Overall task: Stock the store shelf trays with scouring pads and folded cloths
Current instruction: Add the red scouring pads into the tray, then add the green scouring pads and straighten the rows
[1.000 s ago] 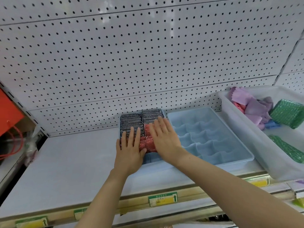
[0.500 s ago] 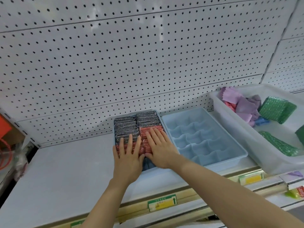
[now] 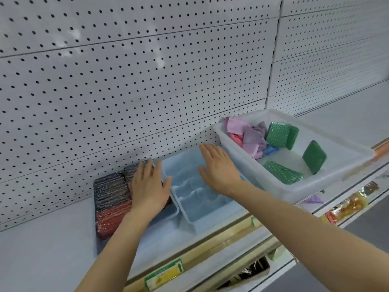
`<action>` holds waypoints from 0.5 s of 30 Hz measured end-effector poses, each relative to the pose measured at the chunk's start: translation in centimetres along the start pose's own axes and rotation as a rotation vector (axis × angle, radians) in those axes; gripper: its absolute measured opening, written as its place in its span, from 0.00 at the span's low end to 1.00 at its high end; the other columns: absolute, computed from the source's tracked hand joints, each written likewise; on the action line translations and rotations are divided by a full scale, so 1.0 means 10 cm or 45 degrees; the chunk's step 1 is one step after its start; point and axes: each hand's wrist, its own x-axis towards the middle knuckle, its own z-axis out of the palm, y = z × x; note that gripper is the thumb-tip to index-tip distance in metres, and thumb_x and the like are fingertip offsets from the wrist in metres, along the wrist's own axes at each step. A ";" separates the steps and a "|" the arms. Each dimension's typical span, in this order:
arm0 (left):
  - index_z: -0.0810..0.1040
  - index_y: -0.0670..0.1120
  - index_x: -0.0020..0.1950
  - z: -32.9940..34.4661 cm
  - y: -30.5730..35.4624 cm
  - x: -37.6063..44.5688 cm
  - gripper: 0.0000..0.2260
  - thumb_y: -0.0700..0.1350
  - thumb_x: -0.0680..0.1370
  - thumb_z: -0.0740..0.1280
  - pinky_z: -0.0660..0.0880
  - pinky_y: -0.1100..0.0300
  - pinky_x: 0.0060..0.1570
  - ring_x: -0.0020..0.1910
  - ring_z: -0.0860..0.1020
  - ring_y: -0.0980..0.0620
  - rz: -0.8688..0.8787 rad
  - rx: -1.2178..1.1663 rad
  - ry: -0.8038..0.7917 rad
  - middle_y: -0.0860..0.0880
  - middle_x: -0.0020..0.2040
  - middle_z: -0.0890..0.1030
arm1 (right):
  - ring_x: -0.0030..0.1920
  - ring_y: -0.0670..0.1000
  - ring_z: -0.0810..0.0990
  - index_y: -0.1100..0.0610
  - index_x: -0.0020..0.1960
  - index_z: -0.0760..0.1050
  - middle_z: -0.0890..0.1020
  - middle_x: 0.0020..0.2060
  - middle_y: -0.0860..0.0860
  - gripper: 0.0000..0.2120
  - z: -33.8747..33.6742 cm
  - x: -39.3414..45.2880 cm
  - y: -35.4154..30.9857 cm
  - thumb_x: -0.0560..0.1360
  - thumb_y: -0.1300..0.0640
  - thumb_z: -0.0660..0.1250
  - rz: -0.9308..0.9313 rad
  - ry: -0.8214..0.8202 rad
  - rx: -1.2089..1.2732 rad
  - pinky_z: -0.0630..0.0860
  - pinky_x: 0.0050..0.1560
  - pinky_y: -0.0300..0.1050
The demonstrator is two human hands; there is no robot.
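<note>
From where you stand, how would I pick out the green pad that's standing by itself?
Find the white plastic bin at the right of the shelf, against the pegboard. Past the pile of cloths, the dark green pad stands tilted on edge near the right wall. Its face is smooth and dull; the other green pads glitter.

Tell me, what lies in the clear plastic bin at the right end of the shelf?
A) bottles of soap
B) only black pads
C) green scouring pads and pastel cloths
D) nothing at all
C: the clear plastic bin holds sparkly green scouring pads beside a heap of pink, purple and blue pastel cloths.
</note>
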 end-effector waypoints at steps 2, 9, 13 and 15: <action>0.57 0.49 0.78 0.03 0.50 0.16 0.25 0.54 0.83 0.55 0.48 0.51 0.76 0.78 0.47 0.47 0.222 -0.070 0.009 0.48 0.80 0.51 | 0.69 0.61 0.67 0.63 0.72 0.63 0.69 0.69 0.60 0.28 -0.22 0.00 0.40 0.74 0.56 0.63 0.097 0.031 -0.042 0.62 0.69 0.53; 0.78 0.53 0.63 0.48 2.23 0.67 0.14 0.44 0.78 0.63 0.73 0.55 0.55 0.62 0.73 0.44 0.716 -0.193 -0.331 0.47 0.63 0.75 | 0.64 0.60 0.71 0.61 0.69 0.65 0.73 0.65 0.58 0.24 -0.75 -0.24 1.68 0.74 0.57 0.61 0.372 0.023 -0.242 0.67 0.63 0.53; 0.77 0.52 0.65 0.73 2.91 0.83 0.23 0.45 0.71 0.75 0.74 0.53 0.55 0.60 0.75 0.43 0.978 0.142 -0.676 0.45 0.64 0.73 | 0.67 0.57 0.68 0.59 0.72 0.62 0.70 0.69 0.55 0.26 -0.91 -0.33 2.20 0.75 0.56 0.61 0.491 0.002 -0.300 0.66 0.65 0.51; 0.72 0.51 0.70 0.80 3.00 0.87 0.32 0.49 0.68 0.78 0.74 0.54 0.54 0.60 0.74 0.42 1.006 0.362 -0.792 0.44 0.65 0.71 | 0.67 0.57 0.68 0.59 0.73 0.61 0.70 0.69 0.55 0.27 -0.94 -0.34 2.35 0.75 0.56 0.61 0.515 0.019 -0.301 0.66 0.65 0.51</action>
